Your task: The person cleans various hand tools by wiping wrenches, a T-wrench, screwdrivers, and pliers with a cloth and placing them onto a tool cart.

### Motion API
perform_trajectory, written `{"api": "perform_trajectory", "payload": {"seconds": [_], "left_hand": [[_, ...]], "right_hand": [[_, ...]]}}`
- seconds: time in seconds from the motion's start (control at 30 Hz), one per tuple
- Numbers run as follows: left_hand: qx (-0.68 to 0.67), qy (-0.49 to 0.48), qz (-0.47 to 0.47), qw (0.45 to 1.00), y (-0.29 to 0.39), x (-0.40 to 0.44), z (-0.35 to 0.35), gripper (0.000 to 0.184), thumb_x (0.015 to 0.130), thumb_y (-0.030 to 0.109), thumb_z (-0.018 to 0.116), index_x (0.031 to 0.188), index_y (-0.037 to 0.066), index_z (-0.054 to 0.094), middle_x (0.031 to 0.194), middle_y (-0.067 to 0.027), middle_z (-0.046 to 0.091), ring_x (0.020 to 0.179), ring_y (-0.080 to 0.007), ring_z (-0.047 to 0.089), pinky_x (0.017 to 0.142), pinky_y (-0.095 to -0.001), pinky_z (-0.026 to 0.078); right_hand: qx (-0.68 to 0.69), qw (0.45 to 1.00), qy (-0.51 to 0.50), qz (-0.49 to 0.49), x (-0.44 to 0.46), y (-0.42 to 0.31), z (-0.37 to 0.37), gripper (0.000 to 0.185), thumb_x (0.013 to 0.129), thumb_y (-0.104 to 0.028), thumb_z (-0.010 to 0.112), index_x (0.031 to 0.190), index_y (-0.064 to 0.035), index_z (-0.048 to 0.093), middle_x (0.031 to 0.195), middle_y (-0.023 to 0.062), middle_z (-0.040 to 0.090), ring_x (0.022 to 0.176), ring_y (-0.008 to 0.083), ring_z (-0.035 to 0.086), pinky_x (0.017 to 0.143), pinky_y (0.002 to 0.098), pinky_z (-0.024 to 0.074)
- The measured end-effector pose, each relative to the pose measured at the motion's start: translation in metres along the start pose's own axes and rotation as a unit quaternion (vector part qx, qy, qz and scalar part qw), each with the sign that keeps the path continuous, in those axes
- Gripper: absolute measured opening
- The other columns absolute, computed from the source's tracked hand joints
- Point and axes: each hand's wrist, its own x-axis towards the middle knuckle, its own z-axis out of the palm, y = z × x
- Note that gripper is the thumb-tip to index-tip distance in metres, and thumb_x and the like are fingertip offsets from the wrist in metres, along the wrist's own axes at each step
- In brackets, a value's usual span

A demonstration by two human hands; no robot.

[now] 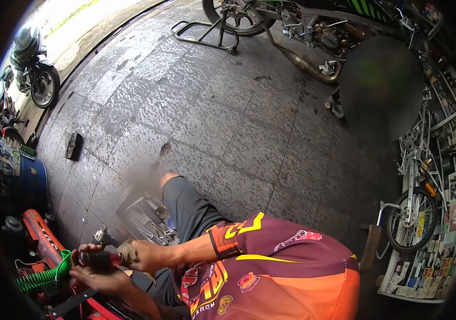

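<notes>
My left hand point(97, 274) is at the lower left, palm up. Its fingers curl round a dark red and black cylindrical part point(100, 259), whose exact kind I cannot make out. Close beside it, my right hand point(145, 256) is closed on a grey-brown rag point(127, 253) at the right end of that part. A green coiled hose point(44, 278) runs up to the left hand; whether it joins the part is hidden. Just beyond the hands lies a small metal part point(101, 235). An open tray of metal tools point(150, 216) rests on the floor by my leg.
Red machinery point(44, 237) stands close on the left, by a blue drum point(35, 178). A dark block point(73, 146) lies on the tiled floor point(228, 122). A motorcycle point(326, 37) and its stand point(206, 34) are at the top. Shelving with small goods point(425, 274) lines the right.
</notes>
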Motion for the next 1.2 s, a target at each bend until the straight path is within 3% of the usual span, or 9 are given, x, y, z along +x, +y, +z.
{"api": "perform_trajectory", "payload": {"seconds": [0.17, 0.33, 0.4, 0.47, 0.63, 0.93, 1.03, 1.13, 1.2], "left_hand": [[0.118, 0.026, 0.011, 0.993, -0.023, -0.006, -0.007, 0.051, 0.094, 0.051, 0.032, 0.104, 0.003, 0.047, 0.076, -0.0037, 0.050, 0.067, -0.0138, 0.050, 0.063, -0.0241, 0.041], [-0.204, -0.446, -0.200, 0.848, 0.003, 0.020, -0.020, 0.056, 0.092, 0.055, 0.032, 0.095, 0.001, 0.047, 0.055, -0.0005, 0.043, 0.042, -0.0124, 0.038, 0.045, -0.0238, 0.035], [-0.243, -0.436, -0.196, 0.844, 0.012, 0.012, -0.012, 0.062, 0.091, 0.058, 0.031, 0.103, -0.001, 0.048, 0.063, -0.0025, 0.050, 0.050, -0.0125, 0.046, 0.049, -0.0220, 0.039], [-0.021, -0.059, -0.173, 0.983, 0.008, 0.000, -0.007, 0.063, 0.093, 0.055, 0.026, 0.116, -0.001, 0.043, 0.083, -0.0107, 0.058, 0.073, -0.0175, 0.056, 0.071, -0.0293, 0.044], [0.154, -0.131, -0.058, 0.978, -0.061, -0.025, -0.063, 0.054, 0.096, 0.045, 0.028, 0.117, -0.001, 0.048, 0.105, -0.0098, 0.055, 0.100, -0.0169, 0.050, 0.096, -0.0325, 0.033], [0.031, 0.002, 0.084, 0.996, -0.013, 0.000, -0.066, 0.043, 0.096, 0.041, 0.035, 0.104, 0.000, 0.048, 0.099, -0.0086, 0.051, 0.096, -0.0206, 0.051, 0.093, -0.0345, 0.036], [-0.047, 0.005, 0.122, 0.991, 0.058, 0.024, -0.081, 0.037, 0.095, 0.041, 0.038, 0.107, 0.006, 0.046, 0.075, 0.0006, 0.039, 0.046, -0.0047, 0.033, 0.041, -0.0193, 0.028], [0.088, 0.104, 0.045, 0.990, 0.059, 0.020, -0.097, 0.038, 0.096, 0.041, 0.037, 0.107, 0.006, 0.048, 0.068, 0.0041, 0.031, 0.043, -0.0009, 0.026, 0.038, -0.0177, 0.016], [0.137, 0.079, -0.027, 0.987, 0.021, 0.003, -0.103, 0.028, 0.095, 0.022, 0.044, 0.115, 0.003, 0.045, 0.095, -0.0021, 0.059, 0.053, -0.0060, 0.043, 0.043, -0.0204, 0.031]], "right_hand": [[-0.023, 1.000, 0.010, -0.014, -0.007, 0.031, 0.006, 0.014, 0.073, -0.013, 0.062, 0.078, -0.0022, 0.055, 0.068, 0.0191, 0.059, 0.068, 0.0374, 0.058, 0.059, 0.0398, 0.0458], [0.027, 0.998, -0.016, -0.054, -0.016, 0.030, 0.015, 0.016, 0.074, -0.012, 0.062, 0.086, -0.0038, 0.056, 0.073, 0.0154, 0.059, 0.070, 0.0307, 0.056, 0.064, 0.0389, 0.0438], [0.076, 0.988, -0.133, -0.026, -0.010, 0.015, 0.008, 0.016, 0.075, -0.012, 0.062, 0.087, -0.0032, 0.055, 0.070, 0.0128, 0.057, 0.064, 0.0260, 0.054, 0.062, 0.0365, 0.0436], [0.077, 0.992, -0.102, -0.004, -0.004, -0.002, 0.004, 0.012, 0.077, -0.008, 0.059, 0.086, -0.0019, 0.054, 0.069, 0.0084, 0.058, 0.062, 0.0190, 0.052, 0.061, 0.0329, 0.0428], [0.134, 0.989, -0.063, 0.016, 0.016, 0.020, 0.001, 0.015, 0.080, -0.009, 0.054, 0.092, -0.0009, 0.058, 0.075, 0.0104, 0.062, 0.071, 0.0153, 0.056, 0.068, 0.0319, 0.0453], [-0.050, 0.972, -0.198, 0.114, -0.005, 0.026, 0.003, 0.023, 0.080, -0.009, 0.054, 0.101, -0.0001, 0.058, 0.089, 0.0153, 0.063, 0.079, 0.0197, 0.059, 0.075, 0.0319, 0.0457], [0.111, 0.968, -0.185, 0.130, -0.022, 0.043, -0.003, 0.021, 0.086, -0.006, 0.051, 0.105, -0.0006, 0.057, 0.097, 0.0046, 0.063, 0.089, 0.0121, 0.057, 0.080, 0.0280, 0.0449], [0.387, 0.910, -0.071, 0.130, 0.012, 0.012, -0.016, 0.030, 0.093, -0.017, 0.049, 0.120, -0.0024, 0.048, 0.100, 0.0027, 0.061, 0.090, 0.0088, 0.055, 0.080, 0.0244, 0.0435], [0.259, 0.965, -0.025, 0.043, 0.032, 0.000, -0.017, 0.035, 0.094, -0.021, 0.049, 0.123, -0.0026, 0.044, 0.101, 0.0037, 0.061, 0.089, 0.0094, 0.055, 0.080, 0.0245, 0.0438]]}}
